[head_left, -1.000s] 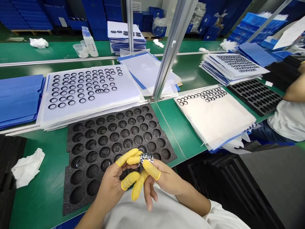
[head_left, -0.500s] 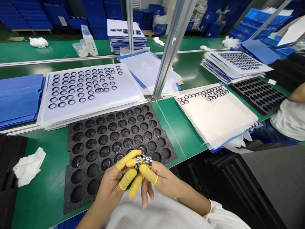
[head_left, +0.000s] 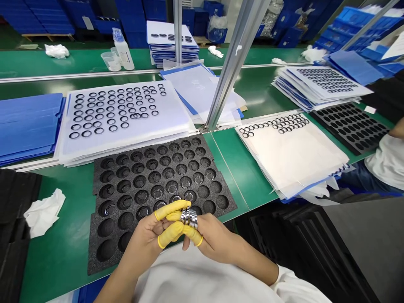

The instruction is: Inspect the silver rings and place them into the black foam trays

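Observation:
Several shiny metal rings [head_left: 190, 218] sit side by side in a row between my hands, seemingly threaded over a finger of my right hand [head_left: 216, 237]. That hand's fingers are curled, its thumb beneath the rings. My left hand [head_left: 151, 231] is closed at the left end of the row, its fingertips touching the end ring. Yellow finger cots cover several fingertips on both hands. Just beyond and below them lies a black foam tray [head_left: 109, 263] with round pockets; many hold rings, and those nearest me at the left and some at the right look bare. My hands hide part of its front.
Behind the tray, a stack of white sheets [head_left: 176, 122] carries rows of black-edged rings. Another ring-bearing sheet stack [head_left: 303, 162] lies right, past a metal post [head_left: 229, 67]. A crumpled tissue [head_left: 46, 212] and blue sheets [head_left: 28, 124] are left. A co-worker's sleeve [head_left: 386, 162] shows far right.
My right hand's fingers have curled in, and the rings have tilted and dropped slightly. My left thumb has come closer to the right one. The view has shifted a little.

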The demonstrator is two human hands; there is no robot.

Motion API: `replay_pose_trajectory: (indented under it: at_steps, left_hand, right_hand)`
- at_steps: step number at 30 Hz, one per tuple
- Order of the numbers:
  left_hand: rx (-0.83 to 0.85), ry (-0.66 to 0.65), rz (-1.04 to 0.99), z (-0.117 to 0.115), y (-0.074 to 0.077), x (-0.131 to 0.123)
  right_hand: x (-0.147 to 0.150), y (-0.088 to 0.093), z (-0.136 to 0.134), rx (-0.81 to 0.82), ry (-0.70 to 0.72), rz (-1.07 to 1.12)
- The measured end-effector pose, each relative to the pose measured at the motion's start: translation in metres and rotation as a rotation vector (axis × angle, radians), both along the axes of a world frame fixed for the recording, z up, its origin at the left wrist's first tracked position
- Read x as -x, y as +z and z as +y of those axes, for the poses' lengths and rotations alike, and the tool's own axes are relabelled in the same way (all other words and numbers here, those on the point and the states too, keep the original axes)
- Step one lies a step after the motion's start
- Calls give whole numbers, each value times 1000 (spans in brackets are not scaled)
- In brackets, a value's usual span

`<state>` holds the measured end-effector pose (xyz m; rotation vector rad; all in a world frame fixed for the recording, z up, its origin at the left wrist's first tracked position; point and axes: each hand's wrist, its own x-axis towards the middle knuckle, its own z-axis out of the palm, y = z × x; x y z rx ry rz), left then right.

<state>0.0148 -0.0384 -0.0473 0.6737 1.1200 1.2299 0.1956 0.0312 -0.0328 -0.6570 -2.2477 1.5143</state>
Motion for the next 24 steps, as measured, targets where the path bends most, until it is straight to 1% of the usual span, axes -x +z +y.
replay_pose_trajectory:
  at_steps: [2,4,6,8,11,13,15,18,20,24]
  left_hand:
    - [-11,-21,-19,2,1,1]
    - [-10,-45,3,3,0,2]
    - [-40,-65,58,4,-3,3]
    - [-120,-49,138,3,-9,4]
    - [-310,39,341,2,-18,5]
    - [-480,92,516,4,-22,7]
    - [-672,116,665,8,-20,8]
    - [-907,91,799,15,-12,12]
    - [-968,40,837,18,-7,14]
    - [-941,-67,846,20,-5,18]
  right_hand:
    - [-1,-1,0,14,5,-24]
    - [0,-1,0,119,20,-17]
    - [1,-1,0,306,46,12]
    - [3,-2,1,550,70,66]
    - [6,-5,4,898,110,158]
    - [7,-8,6,1049,131,192]
    - [7,-11,7,1136,126,211]
    - [6,-13,8,1209,105,225]
    - [6,-12,9,1244,114,232]
    - [7,-10,9,1262,134,242]
